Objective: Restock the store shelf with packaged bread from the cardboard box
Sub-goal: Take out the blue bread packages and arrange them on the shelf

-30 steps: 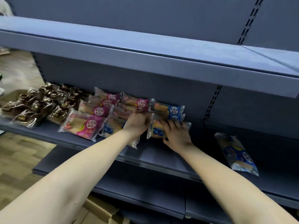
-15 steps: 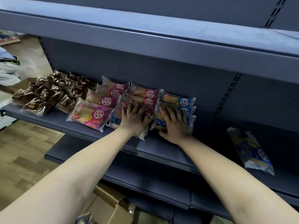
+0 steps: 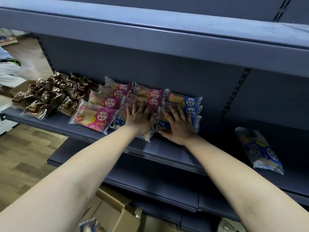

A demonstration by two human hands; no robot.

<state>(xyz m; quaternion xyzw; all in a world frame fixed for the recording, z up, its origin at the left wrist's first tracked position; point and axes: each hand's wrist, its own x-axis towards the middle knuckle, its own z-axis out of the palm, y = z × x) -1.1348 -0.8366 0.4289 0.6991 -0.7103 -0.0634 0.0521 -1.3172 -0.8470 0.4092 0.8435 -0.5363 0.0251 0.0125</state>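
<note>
Both palms down flat: left hand [image 3: 139, 117] and right hand [image 3: 178, 126], fingers spread, press the blue bread packs [image 3: 192, 111] near the shelf [image 3: 163, 148] front. Light, squashy, slick film, I'd judge, so pinch the crimped ends gently; stray pack [image 3: 258, 150] well apart, cardboard box [image 3: 110, 215] below
</note>
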